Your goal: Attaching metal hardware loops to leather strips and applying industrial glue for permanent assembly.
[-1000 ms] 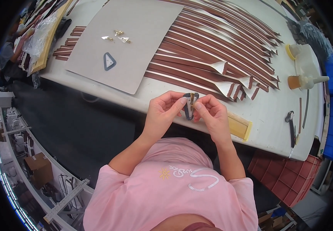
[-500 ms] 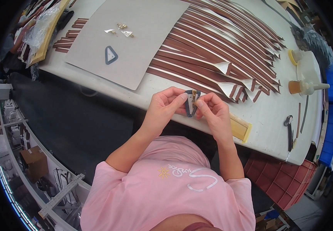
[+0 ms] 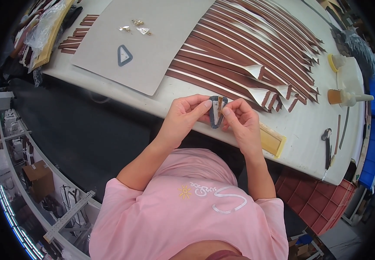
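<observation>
Just above the table's front edge, my left hand [image 3: 190,113] pinches a rounded triangular piece [image 3: 216,123] with a dark blue-grey border and a pale middle. My right hand [image 3: 242,121] closes on a small gold metal fitting [image 3: 220,104] lying along that piece, at its right side. Fingertips partly cover both the piece and the fitting. Farther off, a similar triangular piece [image 3: 124,56] lies on a grey board [image 3: 109,71]. Beyond it on the board are several small gold fittings [image 3: 144,31], some with clear plastic about them.
Long brown strips [image 3: 239,47] with white edges spread over the white table [image 3: 302,130]. To the right stand a glue bottle [image 3: 343,98] and a white container [image 3: 350,73]. Scissors [image 3: 326,143] and a shallow yellow tray [image 3: 272,141] lie near the front edge. A red crate [image 3: 313,199] sits below.
My hands and the triangular piece have risen slightly in view. The piece now shows more of its face, and both hands still grip.
</observation>
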Motion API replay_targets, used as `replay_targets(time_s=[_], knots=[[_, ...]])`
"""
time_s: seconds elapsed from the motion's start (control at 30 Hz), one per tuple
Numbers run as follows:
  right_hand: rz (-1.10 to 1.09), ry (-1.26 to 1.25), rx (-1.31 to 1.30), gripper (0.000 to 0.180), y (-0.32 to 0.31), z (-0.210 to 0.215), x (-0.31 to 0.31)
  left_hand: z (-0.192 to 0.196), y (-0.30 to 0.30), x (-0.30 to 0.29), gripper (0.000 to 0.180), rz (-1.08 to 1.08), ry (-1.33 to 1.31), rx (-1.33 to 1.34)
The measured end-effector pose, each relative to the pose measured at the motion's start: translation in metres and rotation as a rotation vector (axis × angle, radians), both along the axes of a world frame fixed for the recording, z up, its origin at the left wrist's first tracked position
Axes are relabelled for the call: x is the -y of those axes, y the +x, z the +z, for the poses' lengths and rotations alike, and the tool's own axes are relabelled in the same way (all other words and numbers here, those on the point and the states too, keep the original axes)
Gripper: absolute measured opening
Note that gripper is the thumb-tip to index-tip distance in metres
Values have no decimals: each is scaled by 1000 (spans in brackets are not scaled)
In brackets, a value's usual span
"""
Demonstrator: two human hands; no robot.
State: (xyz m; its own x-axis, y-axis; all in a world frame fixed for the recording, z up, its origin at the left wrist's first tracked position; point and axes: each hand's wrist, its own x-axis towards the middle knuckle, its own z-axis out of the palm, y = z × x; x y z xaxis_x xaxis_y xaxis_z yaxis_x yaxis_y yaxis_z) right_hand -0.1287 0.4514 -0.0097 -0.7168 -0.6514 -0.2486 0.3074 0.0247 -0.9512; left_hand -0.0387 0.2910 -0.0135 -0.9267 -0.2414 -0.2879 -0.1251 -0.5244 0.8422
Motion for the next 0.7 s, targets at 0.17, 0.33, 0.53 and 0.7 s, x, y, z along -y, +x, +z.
replay_targets(time_s=[0.17,0.33,0.53,0.7], knots=[[-5,14,-17,13,0,0,1,1,-1,-1,22,14,-9,-11],[-3,22,-20,13,-1,-1,0,1,0,-2,22,34,7,-7],[-2,0,-71,13,0,-3,-1,0,-1,-2,23,35,4,0],[36,9,-119,11,0,-3,-3,3,-2,-3,23,45,-6,5]])
